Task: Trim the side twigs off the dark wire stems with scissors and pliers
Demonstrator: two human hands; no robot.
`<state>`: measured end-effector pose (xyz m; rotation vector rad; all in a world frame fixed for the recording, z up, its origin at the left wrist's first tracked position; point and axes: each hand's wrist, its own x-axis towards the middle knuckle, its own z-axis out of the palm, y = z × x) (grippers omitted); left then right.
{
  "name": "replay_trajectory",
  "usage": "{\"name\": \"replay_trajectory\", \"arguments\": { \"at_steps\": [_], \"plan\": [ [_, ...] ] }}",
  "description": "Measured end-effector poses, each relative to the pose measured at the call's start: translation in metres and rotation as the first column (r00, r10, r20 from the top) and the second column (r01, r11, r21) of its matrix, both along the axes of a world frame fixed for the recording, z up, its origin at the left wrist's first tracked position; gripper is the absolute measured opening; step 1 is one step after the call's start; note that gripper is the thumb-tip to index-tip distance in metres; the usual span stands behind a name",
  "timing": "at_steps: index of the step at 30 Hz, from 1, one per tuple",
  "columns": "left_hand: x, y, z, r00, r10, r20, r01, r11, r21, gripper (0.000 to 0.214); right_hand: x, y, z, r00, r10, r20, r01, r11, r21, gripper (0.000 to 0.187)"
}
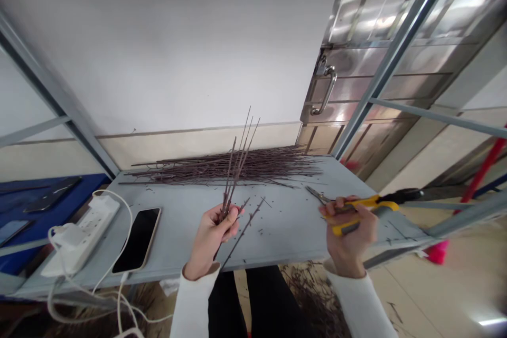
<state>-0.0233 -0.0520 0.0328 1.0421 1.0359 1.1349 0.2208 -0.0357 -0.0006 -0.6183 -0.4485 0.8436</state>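
At far left, a blue surface [93,182] carries dark flat devices. On the grey shelf [293,237], a white power strip [85,237] holds two plugged-in chargers, and a white cable [130,222] curves from it. A phone [138,240], its screen dark, lies just beside the strip. The left hand [214,232], raised above the front of the shelf, grasps a few thin twigs [236,171] between thumb and fingers, their long ends pointing up and away. Behind them, a long pile of twigs [273,165] lies along the back of the shelf, near the wall. Just right of the left hand, a single twig [243,232] slants across the front edge, amid small scattered bits. The right hand [350,232] is closed around yellow-and-black-handled pliers [366,202], their metal nose directed toward the pile. At upper right stands a metal door [358,71] with a bar handle [328,90].
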Motion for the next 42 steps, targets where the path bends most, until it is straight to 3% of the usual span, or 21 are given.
{"name": "replay_trajectory", "arguments": {
  "at_steps": [3,5,6,7,9,11,12,14,16,19,24,33,38,42],
  "plan": [
    [0.005,-0.001,0.003,1.000,-0.001,-0.005,0.001,1.000,0.006,0.035,-0.004,-0.012,0.001,0.996,0.091,0.022,-0.092,0.995,0.029,0.022],
    [0.006,-0.001,0.004,1.000,0.004,-0.008,-0.004,1.000,0.010,0.034,-0.010,-0.023,0.001,0.943,0.331,0.044,-0.332,0.943,0.023,0.027],
    [0.006,-0.001,0.004,1.000,0.008,-0.008,-0.008,1.000,0.013,0.034,-0.013,-0.029,0.002,0.873,0.486,0.043,-0.487,0.873,0.013,0.029],
    [0.006,-0.001,0.004,1.000,0.012,-0.007,-0.012,1.000,0.018,0.035,-0.016,-0.033,0.002,0.767,0.641,0.032,-0.641,0.767,0.013,0.031],
    [0.004,0.000,0.002,1.000,0.027,-0.011,-0.026,0.999,0.027,0.036,-0.022,-0.041,0.001,0.484,0.875,0.001,-0.874,0.483,0.055,0.034],
    [0.001,0.000,0.001,0.998,0.056,-0.026,-0.056,0.998,0.032,0.036,-0.030,-0.046,-0.002,0.212,0.977,0.014,-0.970,0.209,0.124,0.035],
    [-0.001,0.000,0.000,0.997,0.073,-0.035,-0.071,0.997,0.035,0.036,-0.034,-0.048,-0.004,0.110,0.993,0.038,-0.983,0.103,0.150,0.036],
    [-0.003,0.000,-0.001,0.993,0.102,-0.056,-0.099,0.994,0.042,0.036,-0.043,-0.052,-0.006,-0.027,0.997,0.071,-0.987,-0.038,0.156,0.038],
    [-0.005,-0.001,-0.001,0.991,0.113,-0.071,-0.110,0.993,0.051,0.036,-0.051,-0.056,-0.007,-0.105,0.991,0.084,-0.983,-0.116,0.139,0.040],
    [-0.005,-0.003,-0.001,0.992,0.111,-0.068,-0.107,0.993,0.057,0.034,-0.058,-0.059,-0.004,-0.150,0.984,0.094,-0.981,-0.159,0.106,0.042],
    [-0.003,-0.003,-0.001,0.993,0.100,-0.058,-0.097,0.994,0.052,0.033,-0.061,-0.059,0.002,-0.175,0.977,0.124,-0.978,-0.186,0.089,0.044],
    [0.000,-0.002,-0.001,0.993,0.098,-0.071,-0.094,0.994,0.054,0.033,-0.057,-0.061,-0.005,-0.153,0.984,0.092,-0.978,-0.164,0.128,0.043],
    [0.000,-0.001,-0.002,0.992,0.088,-0.090,-0.083,0.995,0.056,0.036,-0.055,-0.058,-0.003,-0.187,0.972,0.142,-0.978,-0.198,0.069,0.046],
    [0.000,-0.001,-0.003,0.991,0.083,-0.106,-0.078,0.996,0.054,0.040,-0.055,-0.059,-0.001,-0.175,0.975,0.135,-0.980,-0.186,0.073,0.046]
  ]
}}
